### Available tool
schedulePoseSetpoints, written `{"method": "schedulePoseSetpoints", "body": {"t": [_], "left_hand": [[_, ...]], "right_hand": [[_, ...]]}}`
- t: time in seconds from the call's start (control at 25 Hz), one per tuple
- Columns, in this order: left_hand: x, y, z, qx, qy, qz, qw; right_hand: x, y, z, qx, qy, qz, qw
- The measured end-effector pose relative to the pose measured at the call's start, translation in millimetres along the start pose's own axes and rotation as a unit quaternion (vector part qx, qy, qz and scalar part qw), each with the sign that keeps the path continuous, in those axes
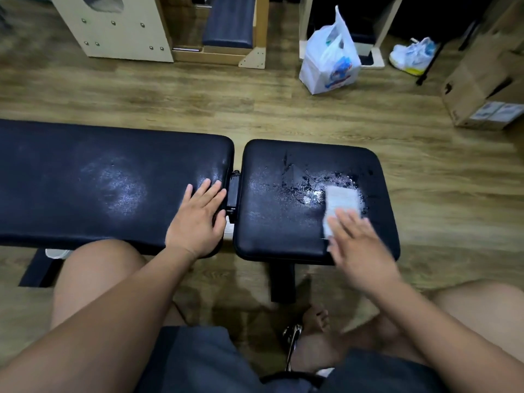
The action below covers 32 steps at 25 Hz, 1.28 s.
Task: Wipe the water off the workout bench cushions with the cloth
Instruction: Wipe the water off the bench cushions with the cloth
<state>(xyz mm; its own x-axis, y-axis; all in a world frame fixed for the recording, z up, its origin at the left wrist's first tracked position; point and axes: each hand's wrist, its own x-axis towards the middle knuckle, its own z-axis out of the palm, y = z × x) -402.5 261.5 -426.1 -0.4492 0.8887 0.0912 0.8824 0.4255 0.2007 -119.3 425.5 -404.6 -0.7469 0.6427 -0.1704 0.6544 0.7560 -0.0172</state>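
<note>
A black workout bench lies across the view with a long cushion (85, 180) on the left and a shorter seat cushion (272, 231) on the right. Water drops and a wet patch (309, 182) glisten on the seat cushion. A white folded cloth (341, 201) lies on the wet patch. My right hand (360, 245) presses flat on the cloth's near end, fingers straight and blurred. My left hand (198, 219) rests flat on the right end of the long cushion, beside the gap between the cushions.
The wooden floor holds a white plastic bag (329, 61) behind the bench, a pair of white shoes (412, 53) and a cardboard box (487, 78) at the far right. Pale wooden furniture (119, 26) stands at the back. My knees are close under the bench's near edge.
</note>
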Motion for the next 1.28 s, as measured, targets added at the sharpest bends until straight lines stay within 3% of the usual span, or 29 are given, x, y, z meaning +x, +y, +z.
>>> {"method": "schedulePoseSetpoints", "body": {"t": [0.28, 0.56, 0.64, 0.88, 1.04, 1.28], "left_hand": [[-0.4, -0.3, 0.5, 0.000, 0.006, 0.004, 1.000], [2.3, -2.1, 4.5, 0.017, 0.003, 0.001, 1.000], [2.2, -1.2, 4.7, 0.021, 0.001, 0.003, 1.000], [0.4, -0.8, 1.6, 0.018, 0.004, 0.011, 1.000], [0.7, -2.3, 1.0, 0.017, 0.003, 0.010, 1.000], [0.9, -2.0, 3.6, 0.018, 0.001, 0.002, 1.000]], "right_hand": [[-7.2, 50.5, -16.5, 0.126, 0.074, 0.135, 0.980], [28.5, 7.6, -1.1, 0.143, 0.088, 0.234, 0.958], [36.5, -32.6, -2.3, 0.149, 0.074, 0.206, 0.964], [71.6, -156.6, -9.9, 0.111, 0.009, -0.011, 0.994], [53.9, -94.7, -7.9, 0.105, 0.023, -0.036, 0.994], [-6.3, 41.4, 6.0, 0.152, 0.114, 0.171, 0.967]]}}
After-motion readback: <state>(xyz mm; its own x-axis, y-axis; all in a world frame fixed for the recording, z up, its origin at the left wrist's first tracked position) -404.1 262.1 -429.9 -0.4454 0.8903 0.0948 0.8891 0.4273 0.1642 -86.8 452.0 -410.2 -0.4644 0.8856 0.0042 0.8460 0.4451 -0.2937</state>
